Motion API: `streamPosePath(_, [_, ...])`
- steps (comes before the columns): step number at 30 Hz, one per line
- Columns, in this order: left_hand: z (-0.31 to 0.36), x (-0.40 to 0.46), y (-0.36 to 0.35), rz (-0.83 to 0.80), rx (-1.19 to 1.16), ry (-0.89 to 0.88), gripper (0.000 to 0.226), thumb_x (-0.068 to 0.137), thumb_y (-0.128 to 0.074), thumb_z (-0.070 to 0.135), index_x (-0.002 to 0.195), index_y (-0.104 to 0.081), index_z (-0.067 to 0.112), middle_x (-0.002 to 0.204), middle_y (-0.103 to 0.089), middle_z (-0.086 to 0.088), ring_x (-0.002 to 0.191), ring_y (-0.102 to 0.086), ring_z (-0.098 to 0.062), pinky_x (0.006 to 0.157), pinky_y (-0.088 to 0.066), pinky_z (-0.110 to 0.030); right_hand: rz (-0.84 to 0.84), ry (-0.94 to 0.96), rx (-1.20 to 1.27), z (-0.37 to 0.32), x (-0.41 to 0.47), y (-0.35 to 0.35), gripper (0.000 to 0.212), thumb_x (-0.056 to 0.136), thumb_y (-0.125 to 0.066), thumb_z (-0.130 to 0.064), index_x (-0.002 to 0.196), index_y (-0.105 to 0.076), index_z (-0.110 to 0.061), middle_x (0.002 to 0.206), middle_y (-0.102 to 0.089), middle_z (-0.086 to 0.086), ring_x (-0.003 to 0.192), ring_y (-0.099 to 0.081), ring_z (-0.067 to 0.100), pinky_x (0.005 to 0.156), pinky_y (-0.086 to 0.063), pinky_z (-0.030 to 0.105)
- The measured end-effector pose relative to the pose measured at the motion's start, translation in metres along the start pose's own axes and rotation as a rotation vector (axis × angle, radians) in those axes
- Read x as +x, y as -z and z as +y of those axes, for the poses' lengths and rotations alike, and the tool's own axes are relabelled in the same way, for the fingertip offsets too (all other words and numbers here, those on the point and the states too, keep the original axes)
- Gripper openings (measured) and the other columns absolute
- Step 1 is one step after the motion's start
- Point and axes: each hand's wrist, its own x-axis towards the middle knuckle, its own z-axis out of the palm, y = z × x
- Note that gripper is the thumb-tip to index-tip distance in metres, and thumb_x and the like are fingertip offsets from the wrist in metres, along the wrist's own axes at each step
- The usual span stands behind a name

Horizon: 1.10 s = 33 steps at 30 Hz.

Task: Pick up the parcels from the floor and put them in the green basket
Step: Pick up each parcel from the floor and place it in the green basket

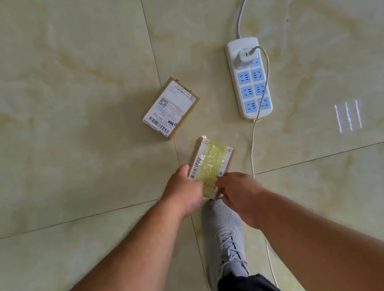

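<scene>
Holding the taped parcel [211,165] with both hands, above the floor [48,93].
Your left hand [184,192] pinches its left edge, right hand [242,195] its near corner; second parcel [170,108] lies beyond, beside the power strip [249,78].

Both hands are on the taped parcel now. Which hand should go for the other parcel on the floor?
Left, probably. The second parcel lies ahead and left of the taped parcel, on the side of the left hand. The right hand sits nearer the power strip and its cable.
</scene>
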Motion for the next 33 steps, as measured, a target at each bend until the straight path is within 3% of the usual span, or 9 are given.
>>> streamPosePath(6, [-0.030, -0.103, 0.067, 0.049, -0.252, 0.005, 0.046, 0.095, -0.050, 0.015, 0.135, -0.058, 0.035, 0.112, -0.067, 0.018, 0.095, -0.057, 0.008, 0.069, -0.042, -0.016, -0.122, 0.119, -0.275, -0.022, -0.094, -0.049, 0.020, 0.092, -0.055, -0.004, 0.099, -0.071, -0.014, 0.079, -0.069, 0.007, 0.063, -0.057, 0.018, 0.056, -0.044, 0.028])
streamPosePath(9, [-0.055, -0.153, 0.110, 0.104, -0.363, 0.020, 0.051, 0.093, -0.048, 0.009, 0.138, -0.056, 0.032, 0.120, -0.067, 0.014, 0.102, -0.062, -0.001, 0.071, -0.042, -0.015, -0.158, 0.151, -0.341, -0.035, -0.144, -0.093, 0.025, 0.086, -0.058, -0.008, 0.103, -0.075, -0.018, 0.068, -0.068, -0.004, 0.044, -0.051, 0.007, 0.049, -0.040, 0.023])
streamPosePath(12, [-0.085, -0.199, 0.157, 0.194, -0.457, 0.015, 0.054, 0.093, -0.046, 0.007, 0.142, -0.054, 0.029, 0.132, -0.066, 0.007, 0.115, -0.061, -0.014, 0.077, -0.043, -0.020, -0.230, 0.207, -0.419, -0.044, -0.196, -0.149, 0.027, 0.084, -0.058, -0.008, 0.098, -0.077, -0.020, 0.083, -0.077, -0.004, 0.052, -0.061, 0.002, 0.058, -0.045, 0.022])
streamPosePath(15, [-0.120, -0.243, 0.202, 0.297, -0.584, 0.013, 0.053, 0.092, -0.046, 0.007, 0.139, -0.056, 0.029, 0.129, -0.066, 0.008, 0.109, -0.061, -0.011, 0.073, -0.043, -0.018, -0.300, 0.284, -0.550, -0.047, -0.247, -0.209, 0.030, 0.082, -0.056, -0.012, 0.095, -0.079, -0.027, 0.088, -0.080, -0.008, 0.059, -0.063, -0.001, 0.064, -0.046, 0.023])
streamPosePath(19, [-0.181, -0.302, 0.254, 0.423, -0.742, 0.022, 0.049, 0.091, -0.047, 0.009, 0.133, -0.059, 0.032, 0.126, -0.068, 0.009, 0.105, -0.063, -0.008, 0.069, -0.043, -0.021, -0.391, 0.367, -0.763, -0.036, -0.309, -0.290, 0.038, 0.082, -0.053, -0.017, 0.110, -0.076, -0.030, 0.103, -0.078, -0.009, 0.097, -0.070, 0.013, 0.090, -0.053, 0.033])
streamPosePath(23, [-0.253, -0.362, 0.296, 0.501, -0.848, 0.045, 0.048, 0.091, -0.047, 0.014, 0.134, -0.057, 0.032, 0.131, -0.067, 0.010, 0.107, -0.063, -0.006, 0.076, -0.044, -0.021, -0.455, 0.415, -0.923, -0.004, -0.368, -0.372, 0.035, 0.087, -0.052, -0.018, 0.112, -0.074, -0.028, 0.104, -0.077, -0.009, 0.098, -0.068, 0.011, 0.095, -0.051, 0.032])
streamPosePath(26, [-0.312, -0.406, 0.323, 0.568, -0.921, 0.059, 0.046, 0.091, -0.048, 0.015, 0.134, -0.057, 0.029, 0.130, -0.068, 0.006, 0.105, -0.065, -0.009, 0.069, -0.043, -0.019, -0.502, 0.440, -1.004, 0.029, -0.410, -0.434, 0.036, 0.087, -0.051, -0.016, 0.113, -0.074, -0.026, 0.106, -0.077, -0.009, 0.107, -0.068, 0.012, 0.105, -0.048, 0.038])
streamPosePath(30, [-0.386, -0.463, 0.354, 0.658, -1.033, 0.087, 0.042, 0.089, -0.051, 0.016, 0.123, -0.064, 0.037, 0.113, -0.074, 0.011, 0.076, -0.068, 0.000, 0.054, -0.046, -0.014, -0.553, 0.466, -1.124, 0.075, -0.462, -0.510, 0.034, 0.085, -0.054, -0.021, 0.111, -0.074, -0.029, 0.106, -0.077, -0.010, 0.106, -0.069, 0.013, 0.106, -0.049, 0.042])
streamPosePath(33, [-0.437, -0.496, 0.372, 0.694, -1.128, 0.109, 0.039, 0.087, -0.057, 0.016, 0.117, -0.068, 0.038, 0.107, -0.075, 0.015, 0.093, -0.069, -0.006, 0.072, -0.051, -0.023, -0.603, 0.483, -1.202, 0.107, -0.492, -0.562, 0.036, 0.080, -0.054, -0.022, 0.108, -0.075, -0.029, 0.103, -0.078, -0.009, 0.103, -0.070, 0.013, 0.103, -0.051, 0.042])
